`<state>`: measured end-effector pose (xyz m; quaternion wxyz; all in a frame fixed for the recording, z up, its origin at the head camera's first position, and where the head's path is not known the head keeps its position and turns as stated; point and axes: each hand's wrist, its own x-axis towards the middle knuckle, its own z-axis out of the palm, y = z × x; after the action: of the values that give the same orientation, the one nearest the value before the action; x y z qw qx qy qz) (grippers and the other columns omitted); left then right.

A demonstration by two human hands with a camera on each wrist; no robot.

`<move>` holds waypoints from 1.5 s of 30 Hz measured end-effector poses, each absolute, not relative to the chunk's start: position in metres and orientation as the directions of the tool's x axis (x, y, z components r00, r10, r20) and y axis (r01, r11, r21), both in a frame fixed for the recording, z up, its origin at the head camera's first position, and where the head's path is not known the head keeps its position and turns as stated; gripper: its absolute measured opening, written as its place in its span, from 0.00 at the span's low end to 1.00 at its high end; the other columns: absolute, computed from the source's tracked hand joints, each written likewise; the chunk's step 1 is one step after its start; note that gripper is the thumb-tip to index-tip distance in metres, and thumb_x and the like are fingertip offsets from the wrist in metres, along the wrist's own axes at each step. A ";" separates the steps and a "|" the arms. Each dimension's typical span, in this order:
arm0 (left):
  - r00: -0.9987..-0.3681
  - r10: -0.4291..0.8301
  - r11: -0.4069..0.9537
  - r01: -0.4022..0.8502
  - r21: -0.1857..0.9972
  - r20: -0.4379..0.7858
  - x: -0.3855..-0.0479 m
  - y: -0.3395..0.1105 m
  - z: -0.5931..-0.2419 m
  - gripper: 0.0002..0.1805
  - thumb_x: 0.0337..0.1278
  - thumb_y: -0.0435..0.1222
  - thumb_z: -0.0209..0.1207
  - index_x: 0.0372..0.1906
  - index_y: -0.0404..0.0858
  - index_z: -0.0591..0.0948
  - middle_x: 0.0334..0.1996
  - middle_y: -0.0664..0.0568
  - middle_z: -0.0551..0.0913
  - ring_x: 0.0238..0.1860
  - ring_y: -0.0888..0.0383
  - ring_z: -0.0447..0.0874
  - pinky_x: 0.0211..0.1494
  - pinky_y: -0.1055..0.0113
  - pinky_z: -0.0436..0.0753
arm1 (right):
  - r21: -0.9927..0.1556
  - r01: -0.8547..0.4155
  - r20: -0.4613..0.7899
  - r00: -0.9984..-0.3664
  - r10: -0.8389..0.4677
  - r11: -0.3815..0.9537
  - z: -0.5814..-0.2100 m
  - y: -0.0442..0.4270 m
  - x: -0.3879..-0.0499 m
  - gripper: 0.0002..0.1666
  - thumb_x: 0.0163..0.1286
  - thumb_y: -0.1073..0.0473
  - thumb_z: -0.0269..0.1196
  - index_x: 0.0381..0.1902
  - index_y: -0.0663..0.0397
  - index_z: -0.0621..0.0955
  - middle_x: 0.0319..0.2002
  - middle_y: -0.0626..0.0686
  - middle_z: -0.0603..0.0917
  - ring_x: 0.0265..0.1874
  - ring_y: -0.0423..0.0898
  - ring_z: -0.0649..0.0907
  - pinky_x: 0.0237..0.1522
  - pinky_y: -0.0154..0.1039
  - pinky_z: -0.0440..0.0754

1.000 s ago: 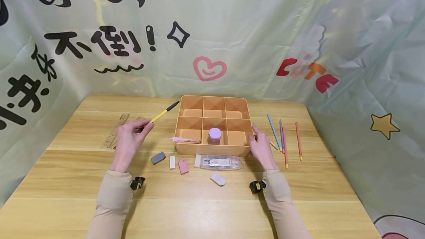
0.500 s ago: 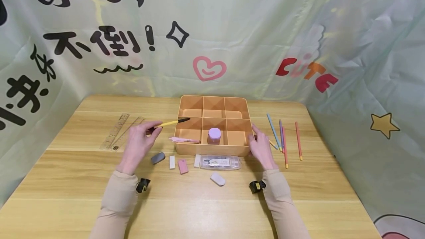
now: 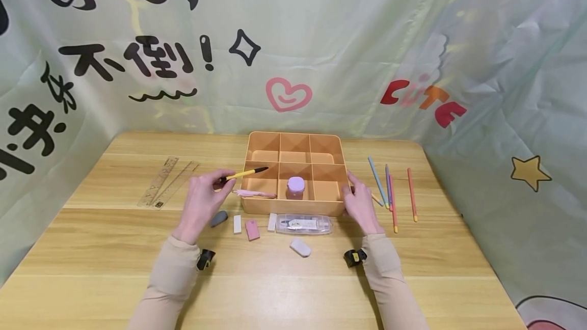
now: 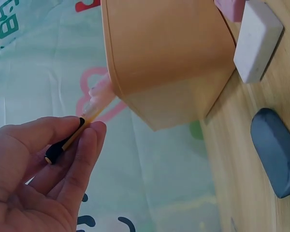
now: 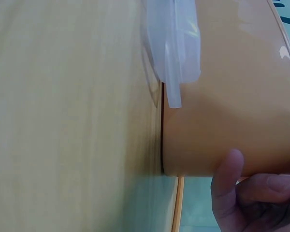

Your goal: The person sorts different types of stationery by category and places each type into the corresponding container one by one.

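Note:
My left hand (image 3: 206,198) pinches a slim yellow and black pen (image 3: 245,173) between thumb and fingers. The pen's black tip hangs above the front-left compartment of the orange divided organizer box (image 3: 293,208). Nearly level with the rim, a thin pink item (image 3: 257,193) lies across the box's left edge. A small jar with a purple lid (image 3: 295,185) stands in the front-middle compartment. At the front-right corner, my right hand (image 3: 361,208) grips the box, the thumb (image 5: 230,164) against its front wall and the other fingers at its side.
Before the box lie a grey eraser (image 3: 219,218), white and pink erasers (image 3: 252,230), a clear plastic case (image 3: 304,224) and a pale eraser (image 3: 300,247). Clear rulers (image 3: 160,182) lie left; several colored pencils (image 3: 378,180) lie right. A printed curtain (image 3: 348,55) hangs behind.
My left hand has moved right with the pen, bringing its tip from left of the box to above the front-left compartment. The rulers are uncovered. My right hand has stayed at the corner.

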<state>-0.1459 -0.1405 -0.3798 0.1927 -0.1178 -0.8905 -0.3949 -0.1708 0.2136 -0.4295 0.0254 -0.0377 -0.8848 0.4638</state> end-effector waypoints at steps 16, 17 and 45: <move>-0.931 0.119 0.654 0.335 0.679 0.344 -0.144 -0.133 -0.385 0.14 0.70 0.30 0.57 0.53 0.25 0.83 0.43 0.35 0.89 0.41 0.45 0.89 0.45 0.50 0.86 | -0.828 0.046 0.000 -0.997 0.082 0.559 -0.430 0.214 -0.170 0.34 0.76 0.61 0.46 0.78 0.59 0.60 0.45 0.76 0.85 0.09 0.51 0.79 0.15 0.43 0.81; -0.933 0.123 0.654 0.332 0.680 0.337 -0.144 -0.133 -0.385 0.14 0.70 0.30 0.57 0.53 0.25 0.83 0.43 0.35 0.89 0.41 0.45 0.89 0.45 0.50 0.86 | -0.828 0.046 0.000 -0.997 0.082 0.559 -0.430 0.214 -0.170 0.34 0.76 0.61 0.46 0.78 0.59 0.60 0.44 0.75 0.85 0.09 0.51 0.79 0.15 0.43 0.81; -0.928 0.184 0.665 0.360 0.655 0.323 -0.147 -0.135 -0.391 0.12 0.71 0.31 0.57 0.50 0.28 0.85 0.46 0.38 0.89 0.47 0.45 0.89 0.51 0.48 0.86 | -0.833 0.047 -0.003 -0.997 0.082 0.551 -0.428 0.213 -0.170 0.34 0.76 0.60 0.46 0.78 0.59 0.60 0.49 0.77 0.84 0.10 0.50 0.79 0.16 0.46 0.82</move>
<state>-0.1472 -0.1346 -0.3910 0.1152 -0.1504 -0.9050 -0.3809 -0.1700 0.2135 -0.4276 0.0181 -0.0366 -0.8806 0.4722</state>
